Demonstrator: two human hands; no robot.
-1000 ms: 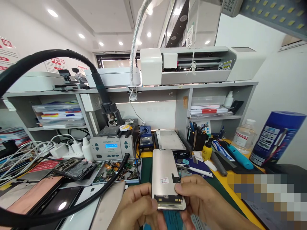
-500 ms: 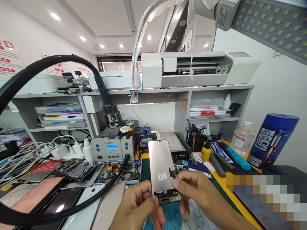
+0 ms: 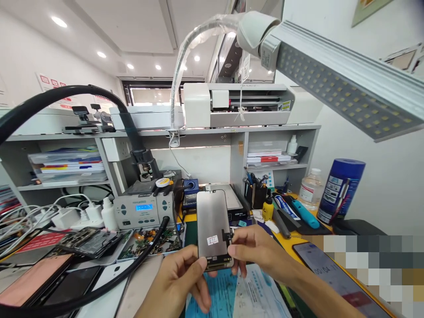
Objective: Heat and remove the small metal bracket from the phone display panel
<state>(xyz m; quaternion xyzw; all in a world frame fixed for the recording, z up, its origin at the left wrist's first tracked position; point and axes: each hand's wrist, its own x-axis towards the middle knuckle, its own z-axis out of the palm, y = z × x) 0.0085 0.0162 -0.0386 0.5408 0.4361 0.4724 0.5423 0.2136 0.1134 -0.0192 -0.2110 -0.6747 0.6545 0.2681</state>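
A phone screen (image 3: 213, 221) is held up in front of me, its silvery back facing me, with a small white label low on it and a black flex cable at its right edge. My left hand (image 3: 187, 276) grips its lower left corner, thumb on the near side. At the lower right edge, close to the flex cable, my right hand (image 3: 253, 254) pinches it between thumb and fingers. Below both hands lie a blue printed sheet (image 3: 217, 298) and a whitish printed sheet (image 3: 256, 293) on the bench.
A grey rework station (image 3: 144, 207) stands behind left, its black hose (image 3: 132, 269) arching across the left side. Nearby are a tray of circuit boards (image 3: 149, 243) and several phones. To the right are a yellow bottle (image 3: 267, 210), a blue can (image 3: 341, 190) and a phone showing a timer (image 3: 327, 265).
The view has turned to the right and tilted up a little, so the lamp shows more fully. Both hands still hold the phone screen, which sits slightly farther left in view.
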